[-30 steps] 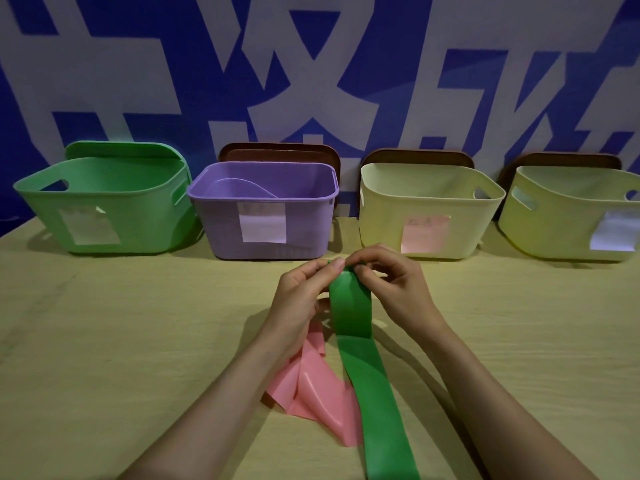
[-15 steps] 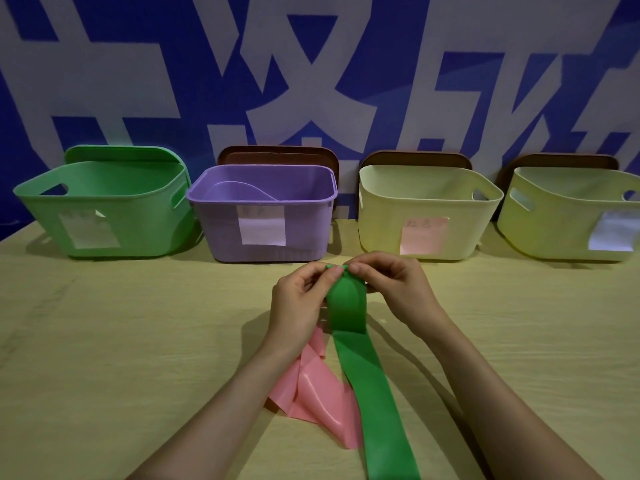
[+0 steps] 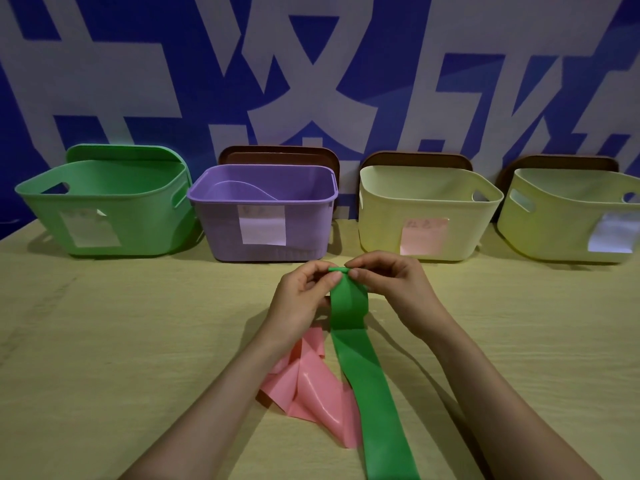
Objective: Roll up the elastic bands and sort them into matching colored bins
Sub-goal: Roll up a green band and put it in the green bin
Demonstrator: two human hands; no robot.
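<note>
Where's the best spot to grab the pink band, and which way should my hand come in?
Probably pinch the raised curl in the middle of the pink band, coming down from above. It stands up off the table, so a pinch fits round it. The green band lies over its right edge, so keep left of that.

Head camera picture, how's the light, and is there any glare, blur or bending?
Head view: dim, darker toward the corners; soft shadows on the table beneath the green bin; faint gloss on the pink band; the green bin and far-right bin lean outward from the wide lens; the labels too soft to read; the green band looks sharp.
</note>
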